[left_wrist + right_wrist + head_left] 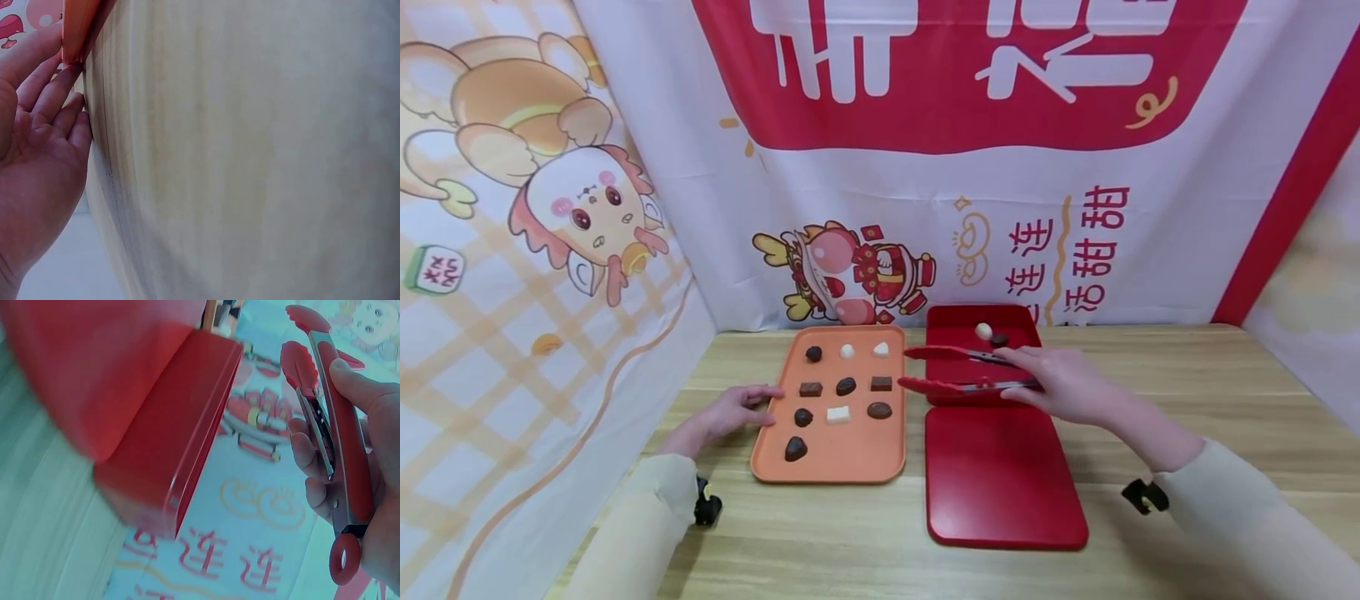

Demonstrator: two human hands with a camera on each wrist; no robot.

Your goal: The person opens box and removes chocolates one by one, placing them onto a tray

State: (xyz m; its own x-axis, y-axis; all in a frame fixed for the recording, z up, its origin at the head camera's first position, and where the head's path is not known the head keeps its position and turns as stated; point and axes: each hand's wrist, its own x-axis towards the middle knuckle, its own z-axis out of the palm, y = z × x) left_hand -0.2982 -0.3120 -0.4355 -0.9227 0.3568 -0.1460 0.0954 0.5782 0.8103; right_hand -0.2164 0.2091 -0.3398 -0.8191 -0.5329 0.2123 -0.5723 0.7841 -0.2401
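My left hand (741, 410) rests at the left rim of an orange tray (850, 462), its fairly straight fingers and thumb touching the edge. Dark, brown and white chocolates (846, 386) lie in loose rows on that tray. In my right hand (1063, 383) I grip a pair of tongs (350, 444) with red tips and metal arms. The tong tips stand apart with nothing between them, over the gap between the tray and a red box (940, 321). Inside the box, a white chocolate (984, 332) and a dark chocolate (998, 340) show; the tongs partly cover its floor.
A flat red lid (1000, 483) lies on the wooden table (1180, 392) in front of the box. Printed cloth (850, 167) hangs behind the table and along its left side. Bare wood shows to the right of the box and nearer the front.
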